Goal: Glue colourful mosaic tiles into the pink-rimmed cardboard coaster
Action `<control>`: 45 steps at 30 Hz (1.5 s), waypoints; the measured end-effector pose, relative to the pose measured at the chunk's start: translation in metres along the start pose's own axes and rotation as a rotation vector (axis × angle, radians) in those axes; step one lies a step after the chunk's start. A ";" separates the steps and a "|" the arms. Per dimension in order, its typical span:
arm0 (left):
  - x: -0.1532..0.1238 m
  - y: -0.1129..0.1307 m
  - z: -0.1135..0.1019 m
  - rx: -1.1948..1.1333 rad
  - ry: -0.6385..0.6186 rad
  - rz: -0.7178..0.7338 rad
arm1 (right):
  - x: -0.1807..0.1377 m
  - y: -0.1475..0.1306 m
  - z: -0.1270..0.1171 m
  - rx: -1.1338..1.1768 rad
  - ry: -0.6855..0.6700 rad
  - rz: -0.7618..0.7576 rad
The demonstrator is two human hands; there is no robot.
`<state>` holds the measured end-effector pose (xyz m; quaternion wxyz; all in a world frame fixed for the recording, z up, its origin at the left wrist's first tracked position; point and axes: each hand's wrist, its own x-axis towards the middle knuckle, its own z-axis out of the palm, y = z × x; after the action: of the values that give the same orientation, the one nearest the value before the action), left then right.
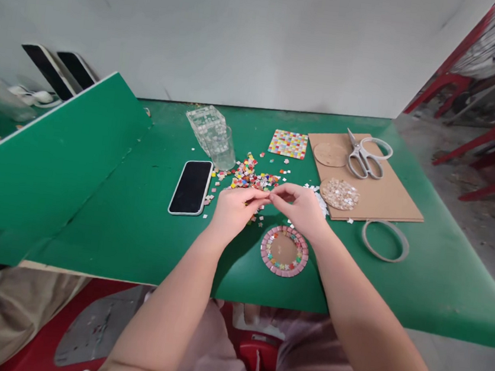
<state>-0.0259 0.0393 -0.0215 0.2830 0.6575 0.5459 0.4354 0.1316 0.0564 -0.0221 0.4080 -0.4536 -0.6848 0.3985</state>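
Holding both hands over the green table, fingertips meeting above the near edge of the tile pile; that's what I get on the head view. Left hand: thumb and index pinched together, tips pointing right. Right hand: thumb and index curved in to the left hand's tips. Can't tell from here whether a tile sits between them; too small for me to resolve.

Mosaic disc lies flat just below the right hand, nearer the table's front edge, hands clear of it. I read a pink tile rim, small mixed-colour tiles inside that, brown base showing in the middle.

Pile is loose and multicoloured, strays around it. White tiles sit just beyond the right hand, partly hidden by it. Phone flat, left of the left hand. Clear cup behind the pile, clear bag against it. Tile sheet flat at the back.

On my right: cardboard carrying scissors, a tape ring and a wood disc. Pale-tiled disc overlaps its left edge. Second ring lies on the table, in front of the cardboard.
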 end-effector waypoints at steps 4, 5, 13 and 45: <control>0.001 0.003 0.001 -0.163 -0.026 -0.096 | 0.000 -0.003 -0.001 0.022 0.029 -0.022; 0.002 0.003 0.001 -0.220 -0.031 -0.122 | -0.001 -0.004 -0.001 0.037 0.041 -0.026; 0.004 0.003 0.000 -0.462 -0.024 -0.165 | -0.003 -0.014 -0.003 0.101 0.104 -0.017; 0.002 0.000 0.001 -0.255 0.045 -0.041 | -0.002 -0.006 -0.006 0.227 -0.034 0.070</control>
<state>-0.0251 0.0415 -0.0219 0.3608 0.5948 0.5059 0.5100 0.1357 0.0540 -0.0146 0.4309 -0.4211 -0.6260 0.4952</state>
